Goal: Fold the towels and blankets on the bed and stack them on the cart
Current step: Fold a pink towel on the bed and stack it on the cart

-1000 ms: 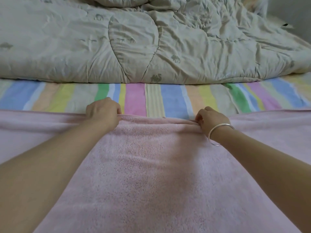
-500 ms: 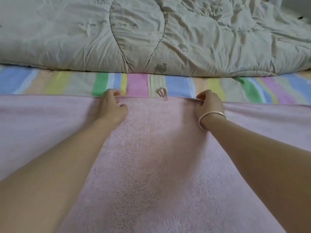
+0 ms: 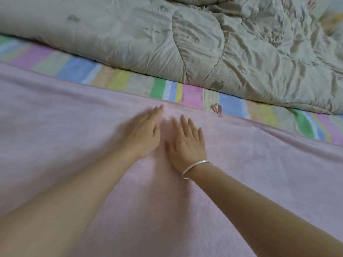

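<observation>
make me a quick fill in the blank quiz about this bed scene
The left hand and the right hand are open, fingers straight, over the fluffy ____ towel.
The thin silver bangle circles the ____ wrist.
The small fabric hanging loop on the towel's far edge lies to the ____ of both hands.
Between towel and beige quilted comforter shows a bedsheet with pastel ____.
Missing words: pink; right; right; stripes.

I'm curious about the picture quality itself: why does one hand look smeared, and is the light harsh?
In the head view, the left hand is smeared by motion blur, while the right hand and its bracelet are sharper. The light is soft and dim, with no glare and a faint shadow on the pink towel between the hands. The towel's far edge looks slightly bowed, likely from the wide lens.
</observation>
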`<control>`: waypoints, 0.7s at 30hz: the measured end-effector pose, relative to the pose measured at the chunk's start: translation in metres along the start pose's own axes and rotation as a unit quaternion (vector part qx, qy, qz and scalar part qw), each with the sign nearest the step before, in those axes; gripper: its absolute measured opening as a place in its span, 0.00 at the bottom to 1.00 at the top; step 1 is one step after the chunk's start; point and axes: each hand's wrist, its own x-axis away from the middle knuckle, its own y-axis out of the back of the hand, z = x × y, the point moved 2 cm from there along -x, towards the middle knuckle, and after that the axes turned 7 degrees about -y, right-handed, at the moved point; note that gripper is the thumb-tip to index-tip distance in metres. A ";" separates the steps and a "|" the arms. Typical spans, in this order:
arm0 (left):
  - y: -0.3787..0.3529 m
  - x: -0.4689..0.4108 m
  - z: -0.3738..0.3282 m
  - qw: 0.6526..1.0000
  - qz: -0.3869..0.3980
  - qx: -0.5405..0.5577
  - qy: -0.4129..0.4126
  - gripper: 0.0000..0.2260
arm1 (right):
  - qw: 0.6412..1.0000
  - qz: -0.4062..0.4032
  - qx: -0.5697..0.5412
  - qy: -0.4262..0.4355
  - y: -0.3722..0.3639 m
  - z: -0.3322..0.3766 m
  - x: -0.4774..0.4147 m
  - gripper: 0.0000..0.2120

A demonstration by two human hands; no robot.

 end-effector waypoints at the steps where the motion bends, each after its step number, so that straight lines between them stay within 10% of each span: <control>1: 0.010 0.014 0.008 0.995 0.030 -0.087 -0.029 0.31 | 1.000 0.012 0.012 0.002 -0.006 0.014 0.000 0.30; 7: 0.119 0.117 0.119 0.957 0.108 -0.267 0.035 0.37 | 0.993 0.102 0.047 0.025 -0.054 0.156 0.001 0.31; 21: 0.366 0.430 0.328 0.914 0.027 -0.296 0.278 0.29 | 0.979 0.099 0.044 0.174 -0.163 0.526 0.081 0.31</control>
